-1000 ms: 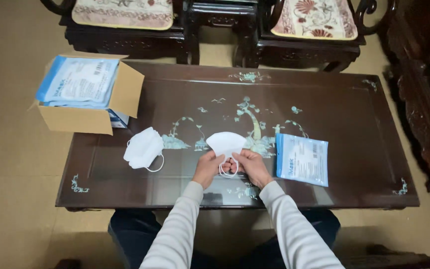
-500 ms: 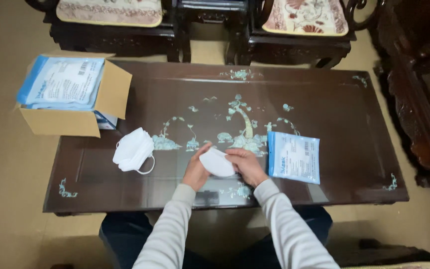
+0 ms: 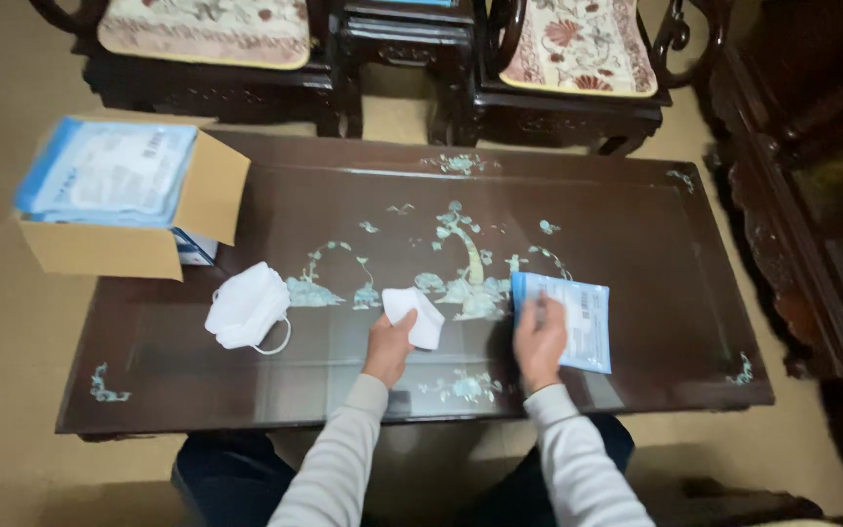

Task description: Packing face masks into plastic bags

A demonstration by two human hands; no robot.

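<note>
White and folded flat, a face mask (image 3: pixel 415 316) is pinched between the thumb and fingers of the left hand (image 3: pixel 389 346), closed on its lower edge just above a dark lacquered table (image 3: pixel 636 224) inlaid with pale shell patterns. Well to that hand's right, the right hand (image 3: pixel 541 342) lies with fingers loosely spread on the near corner of a blue and white flat packet (image 3: pixel 570 317), touching it without gripping. Left of the left hand lies a second white mask (image 3: pixel 245 306) with ear loops; beyond it, a cardboard box (image 3: pixel 109 234) holds more packets.
</note>
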